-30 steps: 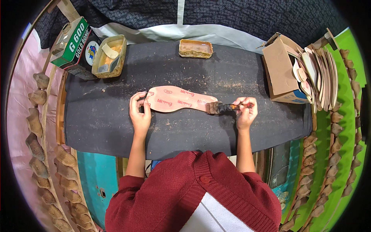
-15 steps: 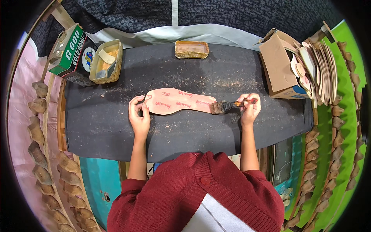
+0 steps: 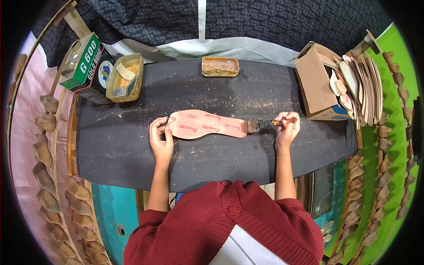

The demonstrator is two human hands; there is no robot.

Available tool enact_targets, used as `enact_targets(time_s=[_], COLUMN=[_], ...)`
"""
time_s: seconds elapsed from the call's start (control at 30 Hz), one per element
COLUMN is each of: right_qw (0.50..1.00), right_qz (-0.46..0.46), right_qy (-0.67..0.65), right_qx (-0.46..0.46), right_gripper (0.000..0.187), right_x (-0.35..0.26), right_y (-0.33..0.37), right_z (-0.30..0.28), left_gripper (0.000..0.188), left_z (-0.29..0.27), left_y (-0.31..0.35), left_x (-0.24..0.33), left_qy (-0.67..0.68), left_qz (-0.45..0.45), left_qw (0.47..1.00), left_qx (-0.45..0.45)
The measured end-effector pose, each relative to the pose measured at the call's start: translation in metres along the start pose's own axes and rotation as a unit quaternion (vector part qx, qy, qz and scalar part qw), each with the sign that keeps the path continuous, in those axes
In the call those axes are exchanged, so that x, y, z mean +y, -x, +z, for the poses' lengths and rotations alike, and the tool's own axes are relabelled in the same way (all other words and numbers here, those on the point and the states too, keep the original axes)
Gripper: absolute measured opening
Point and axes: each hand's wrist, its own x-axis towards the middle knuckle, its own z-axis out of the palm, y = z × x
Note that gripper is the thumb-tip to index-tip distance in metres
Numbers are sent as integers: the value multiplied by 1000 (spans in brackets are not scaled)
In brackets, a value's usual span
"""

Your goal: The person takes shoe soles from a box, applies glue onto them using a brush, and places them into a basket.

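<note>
A pinkish insole board (image 3: 205,124) with red print lies across the middle of the dark tabletop, its wide end to the left. Fingers and thumb of my left hand (image 3: 161,138) pinch that wide end at its edge. In my right hand (image 3: 287,129) is the handle of a worn glue brush (image 3: 260,125), closed in the fingers. The brush's dark, caked bristles touch the narrow right end of the insole board.
A shallow amber tub (image 3: 220,67) stands at the back middle. Back left are a green and black metal can (image 3: 86,70) and a yellowish tub (image 3: 137,84) with scrapers. A cardboard box (image 3: 314,84) of sole-shaped boards stands right. Wooden shoe lasts (image 3: 43,148) line both sides.
The brush has swung slightly, now in line with the insole board's right end. My right hand has shifted a little to the right. The left hand keeps its grip.
</note>
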Motion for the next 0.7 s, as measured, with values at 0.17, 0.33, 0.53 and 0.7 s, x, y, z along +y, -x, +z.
enact_targets(time_s=[0.17, 0.33, 0.53, 0.7], right_qw=[1000, 999, 999, 999], right_qz=[9, 22, 1, 24], right_qy=[-5, -20, 19, -16], right_qx=[-4, 22, 47, 26], right_gripper=[14, 14, 14, 13], right_x=[8, 5, 7, 7], right_y=[1, 1, 1, 3], right_z=[-5, -8, -7, -6], left_gripper=[20, 20, 21, 19], left_z=[1, -1, 1, 2], left_y=[-1, 1, 1, 0], left_x=[-2, -2, 0, -3], left_qy=[2, -9, 2, 9], left_qz=[8, 8, 0, 18], left_qw=[1000, 1000, 1000, 1000], left_qx=[-2, 0, 1, 20])
